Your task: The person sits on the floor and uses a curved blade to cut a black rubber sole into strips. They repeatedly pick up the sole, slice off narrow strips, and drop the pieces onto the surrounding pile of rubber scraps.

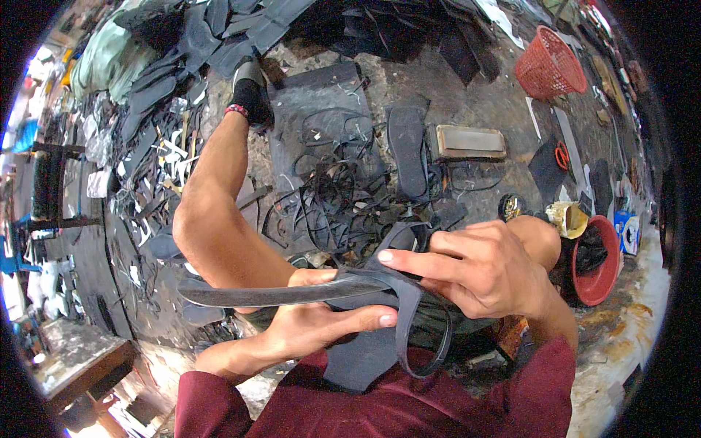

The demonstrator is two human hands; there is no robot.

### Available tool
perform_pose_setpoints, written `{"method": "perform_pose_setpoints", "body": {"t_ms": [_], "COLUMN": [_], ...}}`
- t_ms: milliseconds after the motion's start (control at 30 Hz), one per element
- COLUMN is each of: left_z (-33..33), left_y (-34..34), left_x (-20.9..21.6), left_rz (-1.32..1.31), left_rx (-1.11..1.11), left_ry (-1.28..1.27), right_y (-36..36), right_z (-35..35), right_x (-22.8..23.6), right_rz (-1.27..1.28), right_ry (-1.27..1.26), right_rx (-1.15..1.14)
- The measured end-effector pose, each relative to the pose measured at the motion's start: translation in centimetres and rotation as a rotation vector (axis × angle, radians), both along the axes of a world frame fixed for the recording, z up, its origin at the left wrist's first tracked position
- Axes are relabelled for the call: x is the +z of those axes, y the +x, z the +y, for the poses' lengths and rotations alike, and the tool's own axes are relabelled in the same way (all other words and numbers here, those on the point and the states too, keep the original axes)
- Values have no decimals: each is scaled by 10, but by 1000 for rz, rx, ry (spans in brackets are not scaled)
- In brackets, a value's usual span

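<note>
My left hand (310, 317) grips a dark grey rubber piece (361, 361) over my lap, thumb stretched along it and fingers behind. A long curved dark strip (270, 295), edge toward me, runs left from the same hold; whether it is a blade or a sole's edge I cannot tell. Narrow rubber loops (404, 339) hang at the right of the piece. On its upper right part my right hand (482, 266) is closed, index fingertip pressed near the joint of the loops. That hand's other fingers are partly hidden behind the rubber.
Tangled black rubber offcuts (332, 197) lie between my legs. Beyond are a sole-shaped piece (407, 150), a pale rectangular block (469, 142) and a heap of dark sheets (394, 29). Red baskets (549, 66) and a red bucket (595, 281) stand right; orange-handled scissors (561, 155) lie nearby.
</note>
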State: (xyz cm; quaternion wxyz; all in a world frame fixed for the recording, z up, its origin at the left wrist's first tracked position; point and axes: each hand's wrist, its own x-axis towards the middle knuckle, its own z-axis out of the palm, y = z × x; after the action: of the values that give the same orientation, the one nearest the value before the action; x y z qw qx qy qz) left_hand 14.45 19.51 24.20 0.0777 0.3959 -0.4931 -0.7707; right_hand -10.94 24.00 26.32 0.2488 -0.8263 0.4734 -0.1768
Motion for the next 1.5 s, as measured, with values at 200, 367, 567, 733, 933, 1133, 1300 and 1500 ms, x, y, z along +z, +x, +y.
{"method": "perform_pose_setpoints", "body": {"t_ms": [200,367,567,733,933,1133,1300,1500], "left_z": [1,40,57,8,-79,-67,-28,-21], "left_y": [-25,-12,-20,-10,-47,-35,-15,89], "left_x": [-5,-30,-41,-105,-134,-103,-76,-31], "left_rz": [37,236,155,1406,2004,955,767,469], "left_rx": [-298,-63,-155,314,100,914,922,1602], "left_ry": [-160,147,111,773,557,548,149,-527], "right_y": [-9,-38,-33,-27,94,95,90,52], "right_z": [-20,-26,-23,13,77,27,-2,-34], "right_x": [7,17,-3,-64,-115,-76,-83,-87], "right_rz": [-10,-98,-187,-1327,-1587,-1457,-1367,-1259], "right_ry": [104,402,277,727,941,540,531,316], "right_rx": [174,190,295,-842,-1112,-1049,-925,-1035]}}
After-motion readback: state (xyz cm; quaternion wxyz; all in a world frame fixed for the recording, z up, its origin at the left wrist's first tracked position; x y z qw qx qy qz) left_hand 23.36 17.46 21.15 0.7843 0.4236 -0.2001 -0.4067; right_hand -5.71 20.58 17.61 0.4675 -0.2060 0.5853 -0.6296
